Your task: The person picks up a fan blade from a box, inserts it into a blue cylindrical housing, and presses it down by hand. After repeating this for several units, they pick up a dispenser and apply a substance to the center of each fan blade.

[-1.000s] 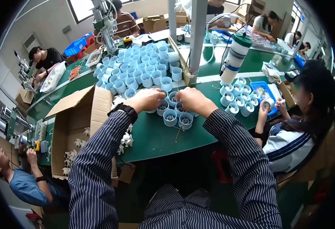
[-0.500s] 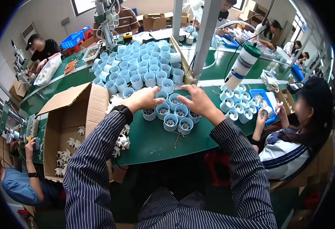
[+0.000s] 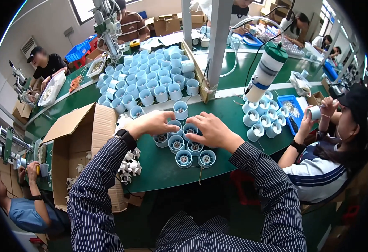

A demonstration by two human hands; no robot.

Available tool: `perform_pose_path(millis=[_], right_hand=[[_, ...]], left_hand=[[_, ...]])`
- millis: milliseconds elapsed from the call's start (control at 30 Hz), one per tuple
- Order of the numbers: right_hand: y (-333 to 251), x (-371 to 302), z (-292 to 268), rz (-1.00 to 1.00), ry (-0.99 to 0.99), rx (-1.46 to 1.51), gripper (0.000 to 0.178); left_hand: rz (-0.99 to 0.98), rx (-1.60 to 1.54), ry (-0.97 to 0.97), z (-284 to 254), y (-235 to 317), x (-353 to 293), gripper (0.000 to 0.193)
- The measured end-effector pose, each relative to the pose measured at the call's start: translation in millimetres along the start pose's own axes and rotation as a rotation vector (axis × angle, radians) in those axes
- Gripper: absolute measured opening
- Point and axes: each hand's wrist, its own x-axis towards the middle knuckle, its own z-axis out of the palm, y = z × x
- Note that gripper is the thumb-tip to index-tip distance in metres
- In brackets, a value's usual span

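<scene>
My left hand is over the left side of a small group of light blue plastic cups. Its fingers stretch right, beside a blue cup, and nothing is seen held in them. My right hand reaches in from the other side, with thumb and forefinger apart around the edge of another cup; whether it touches the cup I cannot tell. Closest to the table edge stand two cups, the left one and the right one, open ends up with dark spoked parts inside.
Behind stands a large cluster of blue cups. An open cardboard box is at left, with white finned parts beside it. A metal post and a hanging white-and-green cylinder rise ahead. A co-worker sits close on the right.
My hands have come closer together over the cups, the right one moving left and downward. The whole view has shifted slightly. The co-worker at right has raised a cup higher.
</scene>
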Motion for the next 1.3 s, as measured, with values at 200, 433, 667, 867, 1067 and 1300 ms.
perform_pose_path(millis=[200, 433, 667, 867, 1067, 1300], right_hand=[[-7, 4, 1, -0.108, 0.122, 0.005, 0.052], [4, -1, 13, -0.008, 0.284, 0.028, 0.056], [7, -2, 7, 0.021, 0.045, -0.036, 0.051], [-2, 2, 13, 0.034, 0.037, -0.022, 0.048], [-10, 5, 18, 0.039, 0.103, 0.002, 0.047], [5, 3, 14, 0.031, 0.033, -0.049, 0.047]], left_hand=[[0.107, -0.037, 0.343, 0, -30, 46, 0.058], [0.194, -0.442, 0.001, 15, -9, 65, 0.049], [0.102, -0.167, 0.262, -22, -14, 67, 0.048], [-0.04, 0.171, 0.57, -34, -18, 105, 0.053], [0.03, 0.273, 0.541, -28, -7, 145, 0.055], [0.062, 0.5, 0.568, -26, -13, 141, 0.057]])
